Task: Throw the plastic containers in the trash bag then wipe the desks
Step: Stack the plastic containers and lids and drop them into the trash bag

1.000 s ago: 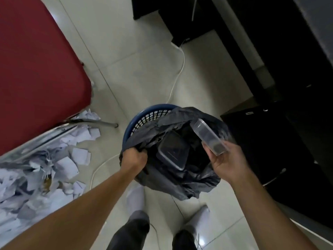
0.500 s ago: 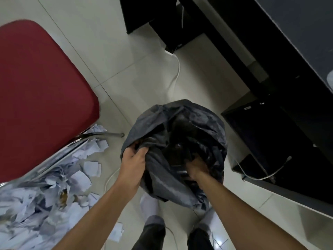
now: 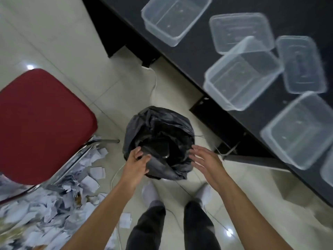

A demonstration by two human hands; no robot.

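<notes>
A black trash bag stands open on the floor in front of my feet, with a clear container dimly visible inside it. My left hand pinches the bag's near-left rim. My right hand hovers at the bag's right edge, fingers spread and empty. On the black desk at the upper right lie several clear plastic containers: one at the far end, one tilted in the middle, one nearer me, and flat lids beside them.
A red-seated chair with a chrome frame stands at the left. Torn white paper scraps cover the floor under it. A white cable runs across the tiles behind the bag. My feet in white socks stand just before the bag.
My right hand dropped the clear container into the bag, then came out empty. The view has tilted up, and the desk with its containers has come into sight.
</notes>
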